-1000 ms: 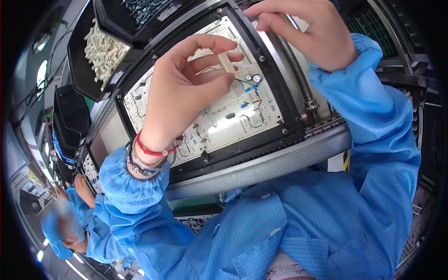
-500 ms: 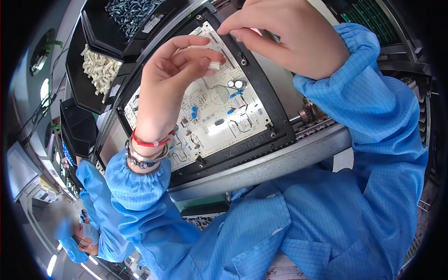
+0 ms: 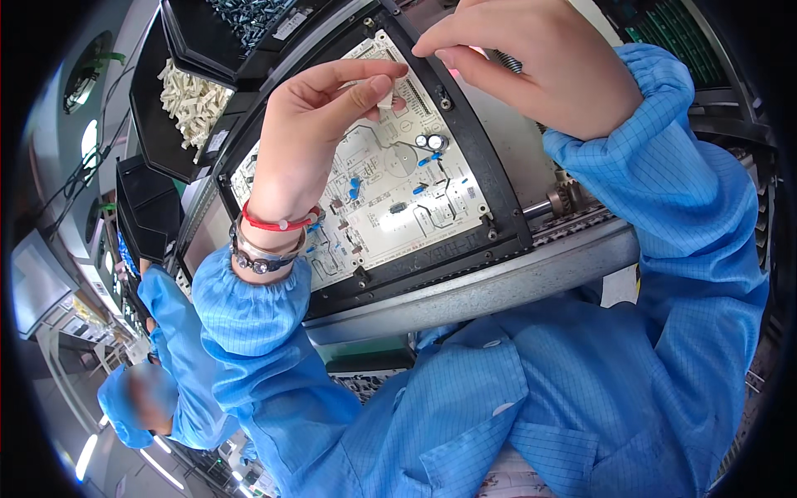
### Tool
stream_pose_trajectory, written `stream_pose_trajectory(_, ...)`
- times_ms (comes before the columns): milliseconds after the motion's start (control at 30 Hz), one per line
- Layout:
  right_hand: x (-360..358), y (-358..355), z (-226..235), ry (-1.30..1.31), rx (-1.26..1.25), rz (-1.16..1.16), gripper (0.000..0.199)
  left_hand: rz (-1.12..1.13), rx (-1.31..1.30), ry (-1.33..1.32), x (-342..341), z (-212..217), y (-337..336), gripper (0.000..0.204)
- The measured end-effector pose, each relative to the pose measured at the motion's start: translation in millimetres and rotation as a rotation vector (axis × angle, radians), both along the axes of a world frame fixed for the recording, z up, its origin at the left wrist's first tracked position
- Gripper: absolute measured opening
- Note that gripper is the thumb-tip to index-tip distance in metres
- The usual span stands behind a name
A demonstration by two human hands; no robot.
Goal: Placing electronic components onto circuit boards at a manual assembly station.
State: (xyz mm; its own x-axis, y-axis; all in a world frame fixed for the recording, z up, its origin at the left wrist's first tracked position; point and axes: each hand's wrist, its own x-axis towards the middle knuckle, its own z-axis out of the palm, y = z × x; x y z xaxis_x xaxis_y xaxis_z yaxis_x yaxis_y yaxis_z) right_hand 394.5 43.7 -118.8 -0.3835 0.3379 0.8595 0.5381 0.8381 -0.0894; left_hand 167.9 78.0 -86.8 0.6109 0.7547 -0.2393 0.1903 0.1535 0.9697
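A small white plastic part (image 3: 387, 100) is pinched between the thumb and forefinger of the left hand (image 3: 311, 137), held just above the far edge of the pale circuit board (image 3: 390, 207) that sits in a dark frame (image 3: 498, 199) on a grey metal rail (image 3: 498, 282). The fingers of that hand are closed on the part; the remaining fingers are curled loosely behind it. The right hand (image 3: 531, 66) hovers near the board's far right corner with thumb and forefinger drawn together — whether anything is held between them cannot be told, since the tips are partly hidden. The part is judged to be very light and stiff, smooth enough to slip from a loose pinch, and probably carrying thin legs or clips that would bend if squeezed; it is best gripped by its flat plastic sides, as it is now. The board itself looks rigid but fragile, studded with blue components and a round capacitor (image 3: 433, 142), so pressure should be kept off those. A black bin of similar white parts (image 3: 191, 100) stands beyond the frame's left corner — another bin of dark screws (image 3: 249, 17) beside it.
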Motion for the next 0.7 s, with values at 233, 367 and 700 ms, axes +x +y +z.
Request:
stream_pose_trajectory(233, -1.5, 0.2, 2.3, 0.007, 0.013, 0.013, 0.009, 0.020, -0.051, -0.019, -1.6, 6.4, -4.2, 0.026)
stream_pose_trajectory(367, -1.7, 0.8, 2.2, -0.002, 0.030, 0.010, 0.007, 0.009, -0.003, 0.021, -8.9, 3.1, -3.0, 0.026)
stream_pose_trajectory(700, -1.0, -4.5, 10.5, -0.019, 0.019, -0.013, 0.007, -0.035, 0.501, 0.173, -3.7, -14.2, -11.6, 0.024)
